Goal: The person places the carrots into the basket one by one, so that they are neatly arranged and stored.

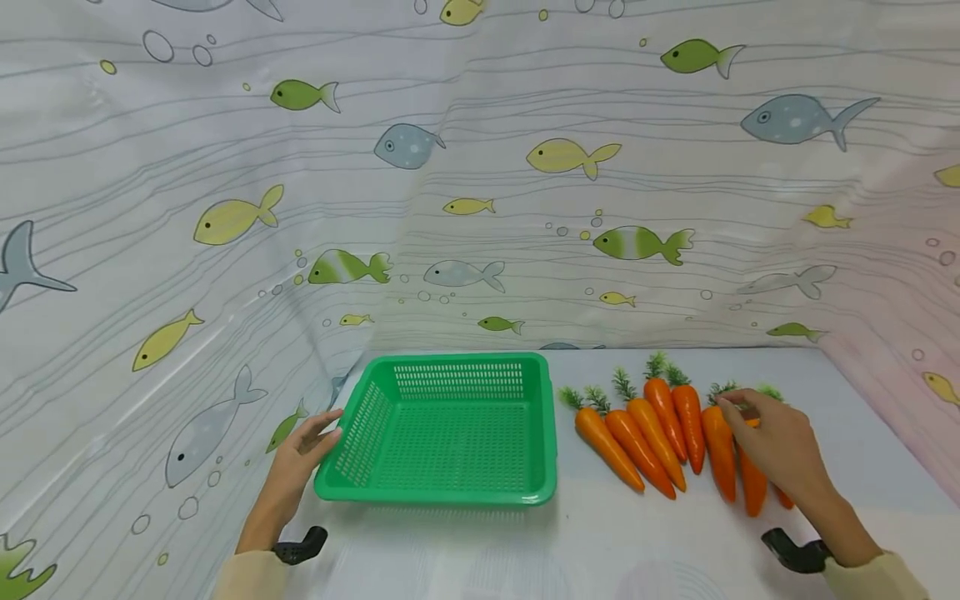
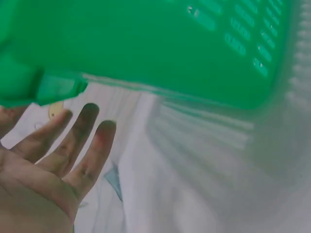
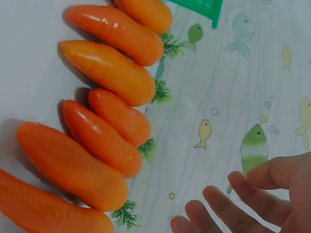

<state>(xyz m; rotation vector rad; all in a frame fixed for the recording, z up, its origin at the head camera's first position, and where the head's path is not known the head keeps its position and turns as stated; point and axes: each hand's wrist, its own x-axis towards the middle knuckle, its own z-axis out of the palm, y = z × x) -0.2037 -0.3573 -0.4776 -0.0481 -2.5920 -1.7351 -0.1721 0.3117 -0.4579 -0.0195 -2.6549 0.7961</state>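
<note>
A green plastic basket [image 1: 435, 498] with slotted walls stands left of centre. My left hand [image 1: 288, 467] is at its left rim, fingers spread and fairly straight. In the left wrist view the fingers of that hand [image 2: 48, 170] lie close under the basket's edge [image 2: 121, 48], and the thumb is not seen. Several orange carrots [image 1: 609, 448] with green tops lie in a row right of the basket. Over the right end of that row hovers my right hand [image 1: 780, 442], partly covering the last carrots. The right wrist view shows this hand [image 3: 262, 199] with loosely bent fingers and nothing in them.
Everything stands on a white table [image 1: 615, 542]. A pale curtain [image 1: 510, 192] printed with fish rises behind the table and along its left and right sides. Black wrist devices [image 1: 300, 546] are worn on both wrists, below long light sleeves.
</note>
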